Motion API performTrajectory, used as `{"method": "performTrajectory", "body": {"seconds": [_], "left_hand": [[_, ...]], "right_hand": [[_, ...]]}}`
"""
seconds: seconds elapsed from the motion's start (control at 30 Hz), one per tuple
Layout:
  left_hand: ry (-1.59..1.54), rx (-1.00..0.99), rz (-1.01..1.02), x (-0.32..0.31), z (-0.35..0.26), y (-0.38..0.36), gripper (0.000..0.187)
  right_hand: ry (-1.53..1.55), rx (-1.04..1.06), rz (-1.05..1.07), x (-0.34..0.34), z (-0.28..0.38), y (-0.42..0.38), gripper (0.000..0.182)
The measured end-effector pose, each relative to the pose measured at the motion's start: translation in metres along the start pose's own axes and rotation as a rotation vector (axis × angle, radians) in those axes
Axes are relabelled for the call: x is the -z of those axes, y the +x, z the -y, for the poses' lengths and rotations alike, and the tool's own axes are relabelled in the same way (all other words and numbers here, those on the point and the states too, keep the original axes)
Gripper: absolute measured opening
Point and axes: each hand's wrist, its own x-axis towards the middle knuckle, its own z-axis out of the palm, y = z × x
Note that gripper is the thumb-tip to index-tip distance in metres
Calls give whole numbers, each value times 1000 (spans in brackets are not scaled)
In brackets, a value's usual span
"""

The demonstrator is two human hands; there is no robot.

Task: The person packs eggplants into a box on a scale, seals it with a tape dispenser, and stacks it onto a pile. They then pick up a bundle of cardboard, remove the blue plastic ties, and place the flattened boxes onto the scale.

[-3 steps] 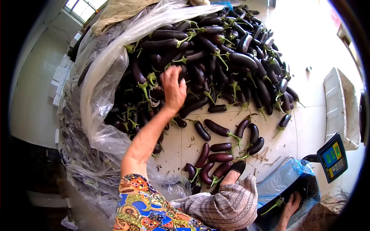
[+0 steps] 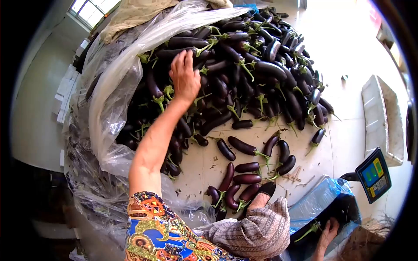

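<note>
My left hand [image 2: 186, 82] is over the upper left of a big heap of dark purple eggplants [image 2: 270, 67]. Its fingers are stretched out and slightly apart, with the tips at a long eggplant [image 2: 167, 54]; nothing is visibly held. Low on the right, my right hand [image 2: 329, 233] is inside a container lined with blue plastic [image 2: 311, 208]. Its fingers look bent against something dark, and what lies under them is hidden. A green eggplant stem [image 2: 308, 232] shows just left of that hand.
Several loose eggplants [image 2: 247, 179] lie on the pale tiled floor [image 2: 191, 174] by my shoe [image 2: 267, 189]. Clear plastic sheeting [image 2: 106, 126] borders the heap on the left. A scale display [image 2: 373, 175] stands above the container; a white foam box [image 2: 383, 119] is at right.
My left hand has moved up and slightly left across the heap, and its fingers have straightened. My right hand is nearly still. The whole view has shifted slightly left.
</note>
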Motion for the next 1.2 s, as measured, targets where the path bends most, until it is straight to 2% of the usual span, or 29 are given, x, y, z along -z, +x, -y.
{"method": "performTrajectory", "body": {"seconds": [0.07,0.13,0.17,0.2,0.23,0.27,0.33,0.37,0.4,0.47,0.5,0.53,0.6,0.67,0.73,0.8,0.93,0.97,1.03,1.07,1.13,1.2], "left_hand": [[194,-81,71,-15,24,27,65],[416,-30,402,-8,37,51,61],[571,-130,345,-6,40,58,51],[482,-270,159,-15,53,61,20],[503,-329,280,6,30,65,23],[471,-319,322,-2,35,63,30],[491,-433,284,-46,95,61,54],[454,-357,254,-50,89,51,57],[302,-316,211,-43,69,47,53],[-118,-432,237,-9,-7,32,51],[-308,-482,287,19,-67,22,53],[-492,-409,386,41,-116,7,56],[-805,-443,475,77,-199,-20,58],[-1038,-678,635,120,-277,-32,57],[-1272,-852,776,135,-334,-53,51],[-1310,-1118,815,148,-389,-67,37],[-1158,-1544,784,160,-483,-108,38],[-1153,-1597,659,153,-505,-130,34],[-907,-1769,542,137,-547,-163,31],[-847,-1743,509,119,-563,-191,31],[-948,-1691,646,100,-581,-223,33],[-1259,-1433,881,94,-576,-237,35]], "right_hand": [[53,-83,-15,7,23,-6,23],[-12,-2,11,14,47,-11,16],[-26,9,-35,14,81,-14,14],[-46,65,-87,20,82,-17,14],[-119,29,-111,32,100,-19,16],[-232,118,-197,47,103,-22,17],[-407,149,-293,76,87,-27,23],[-464,96,-305,90,84,-30,27],[-496,64,-312,97,77,-29,31],[-454,-41,-240,102,53,-23,43],[-426,-96,-184,101,40,-17,60],[-385,-196,-104,99,36,-11,77],[-442,-225,-26,92,26,1,92],[-428,-299,21,94,32,10,97],[-385,-328,81,98,27,21,101],[-320,-324,148,104,13,26,102],[-263,-306,109,95,3,24,99],[-225,-281,115,94,0,24,98],[-192,-288,156,94,-4,26,98],[-176,-290,177,94,-6,27,98],[-115,-297,173,88,-12,25,101],[-96,-284,185,91,-12,25,101]]}}
